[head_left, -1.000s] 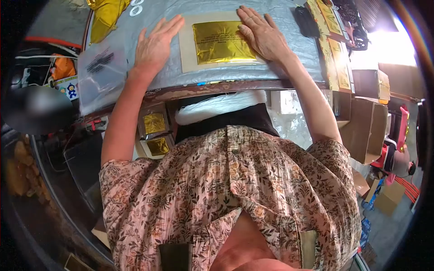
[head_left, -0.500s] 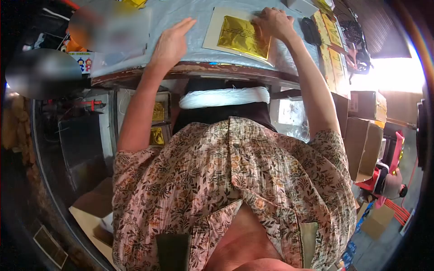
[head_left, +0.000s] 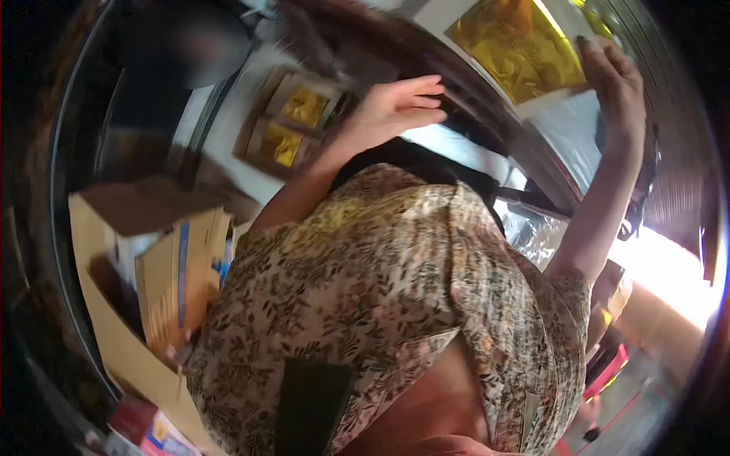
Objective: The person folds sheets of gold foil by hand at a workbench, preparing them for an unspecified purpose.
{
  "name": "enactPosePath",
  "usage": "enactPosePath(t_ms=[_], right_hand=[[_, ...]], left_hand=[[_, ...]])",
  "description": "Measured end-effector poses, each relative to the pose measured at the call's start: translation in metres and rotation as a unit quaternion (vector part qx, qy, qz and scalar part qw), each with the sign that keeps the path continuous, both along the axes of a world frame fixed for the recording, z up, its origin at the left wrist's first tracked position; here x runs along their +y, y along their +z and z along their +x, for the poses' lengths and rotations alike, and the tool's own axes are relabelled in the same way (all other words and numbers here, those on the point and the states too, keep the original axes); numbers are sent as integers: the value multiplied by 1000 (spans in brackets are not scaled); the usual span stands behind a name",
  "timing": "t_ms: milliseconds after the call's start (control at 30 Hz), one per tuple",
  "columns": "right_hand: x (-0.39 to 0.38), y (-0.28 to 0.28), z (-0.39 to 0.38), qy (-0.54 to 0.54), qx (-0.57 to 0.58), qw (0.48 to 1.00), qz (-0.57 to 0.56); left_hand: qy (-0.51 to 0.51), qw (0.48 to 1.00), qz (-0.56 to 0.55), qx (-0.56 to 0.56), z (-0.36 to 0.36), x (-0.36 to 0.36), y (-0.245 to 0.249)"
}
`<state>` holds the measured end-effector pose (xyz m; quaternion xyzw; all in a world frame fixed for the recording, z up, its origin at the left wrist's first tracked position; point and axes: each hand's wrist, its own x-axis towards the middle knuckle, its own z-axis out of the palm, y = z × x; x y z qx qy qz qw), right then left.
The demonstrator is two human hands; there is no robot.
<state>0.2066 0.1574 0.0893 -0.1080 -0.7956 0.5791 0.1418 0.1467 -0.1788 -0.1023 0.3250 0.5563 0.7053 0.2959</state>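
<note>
A shiny gold foil packet [head_left: 521, 53] lies against a white backing sheet [head_left: 551, 102] at the upper right, tilted toward me. My right hand [head_left: 620, 83] is closed at the sheet's right edge, with the fingertips beside the foil. Over my lap, near the table's front edge [head_left: 464, 64], my left hand [head_left: 399, 110] is open, fingers slightly apart and nothing in them. The white bundle of thread [head_left: 460, 148] across my lap is partly hidden behind that hand and forearm.
An open cardboard carton [head_left: 129, 304] with folded cardboard inside stands low on my left. Beneath the table, a divided box [head_left: 262, 125] holds gold packets. Clear plastic [head_left: 532, 232] shows by my right side. Blurring hides details at the upper left.
My view has swung toward the lower left. My right hand has raised the sheet with the gold packet off the table. The left hand has drawn back from the tabletop over my lap.
</note>
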Motion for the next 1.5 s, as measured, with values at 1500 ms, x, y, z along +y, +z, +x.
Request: enactPosePath(t_ms=[1500], right_hand=[[-26, -67, 12, 72, -65, 982, 161]], left_hand=[[493, 734, -149, 442, -176, -99, 60]])
